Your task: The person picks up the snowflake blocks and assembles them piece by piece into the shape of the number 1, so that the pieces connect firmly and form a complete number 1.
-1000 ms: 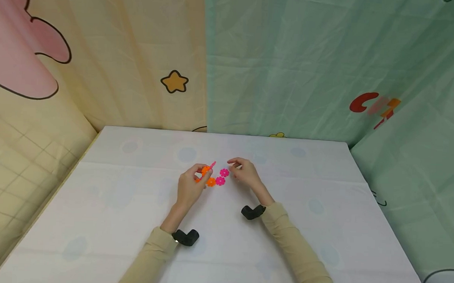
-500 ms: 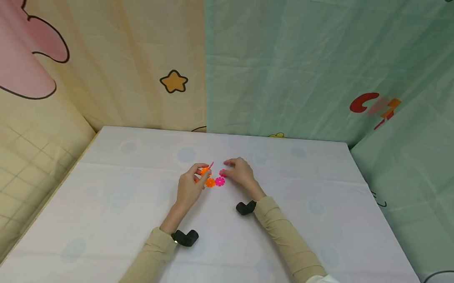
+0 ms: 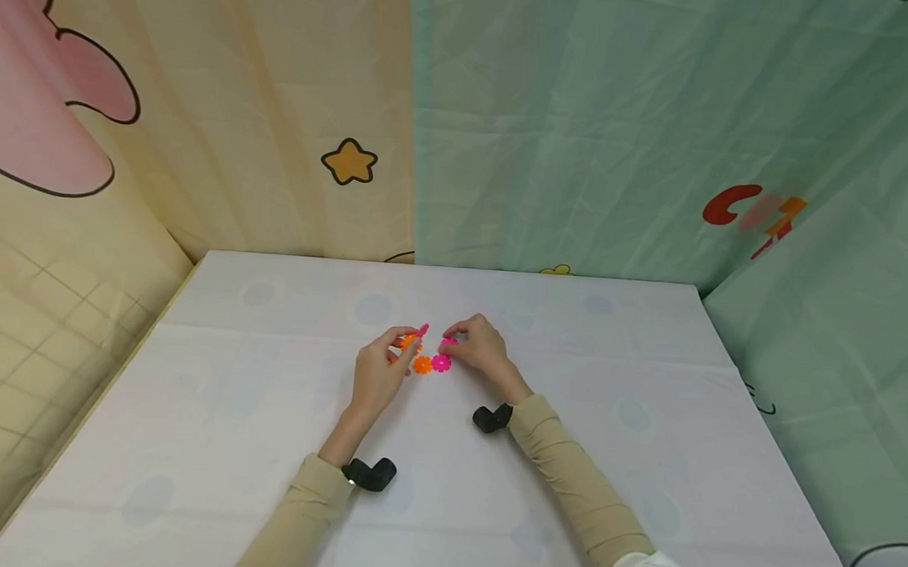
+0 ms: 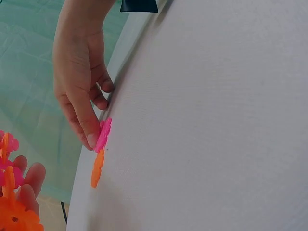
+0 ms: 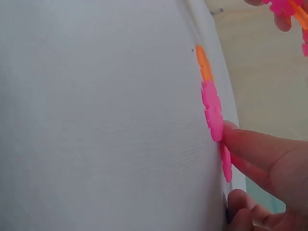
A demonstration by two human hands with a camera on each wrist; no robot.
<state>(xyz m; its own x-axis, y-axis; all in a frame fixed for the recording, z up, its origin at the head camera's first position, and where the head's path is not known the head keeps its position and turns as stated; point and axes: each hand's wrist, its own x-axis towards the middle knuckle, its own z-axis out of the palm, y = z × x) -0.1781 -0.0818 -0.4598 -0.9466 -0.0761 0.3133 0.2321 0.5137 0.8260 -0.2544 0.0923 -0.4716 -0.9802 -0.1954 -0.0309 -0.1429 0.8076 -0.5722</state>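
My left hand (image 3: 379, 373) pinches a joined cluster of orange and pink flower-shaped discs (image 4: 19, 214) just above the table. One pink disc (image 3: 422, 329) of the cluster sticks up beyond its fingers. On the table between the hands, an orange flower-shaped disc (image 3: 423, 365) lies close beside a pink one (image 3: 441, 363). My right hand (image 3: 483, 350) has thumb and fingers about another pink flower-shaped disc (image 5: 226, 166), pinching it at the table surface. The left hand's grip partly hides its cluster.
A white cloth with pale spots covers the table (image 3: 447, 492). Printed curtains (image 3: 564, 137) stand behind it and at the sides. Each wrist wears a black camera mount (image 3: 372, 474).
My right hand has moved slightly left and its fingers have closed on the far pink disc. The left hand stays nearly in place with its cluster, the upper pink disc turned a little.
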